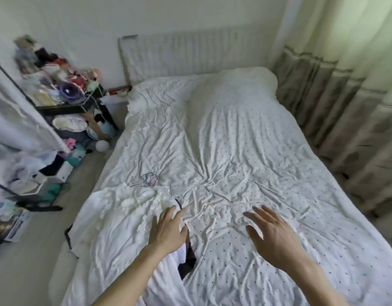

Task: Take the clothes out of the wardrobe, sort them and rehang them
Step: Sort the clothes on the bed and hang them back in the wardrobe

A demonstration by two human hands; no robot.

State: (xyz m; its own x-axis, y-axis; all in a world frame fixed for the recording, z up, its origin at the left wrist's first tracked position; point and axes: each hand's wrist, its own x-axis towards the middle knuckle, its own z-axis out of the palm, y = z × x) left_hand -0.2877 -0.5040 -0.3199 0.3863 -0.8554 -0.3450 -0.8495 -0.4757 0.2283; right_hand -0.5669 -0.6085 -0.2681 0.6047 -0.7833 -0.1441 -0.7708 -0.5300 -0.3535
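The left hand [168, 228] hangs over the white garment [115, 217], fingers [167, 214] straight, holding nothing. The right hand [272, 237] hovers above the dotted bed cover [245, 140], fingers spread, empty.

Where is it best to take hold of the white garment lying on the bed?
Probably pinch the white garment at its right edge, beside the left hand, coming from above: it lies flat and crumpled, and that edge rides over dark cloth.
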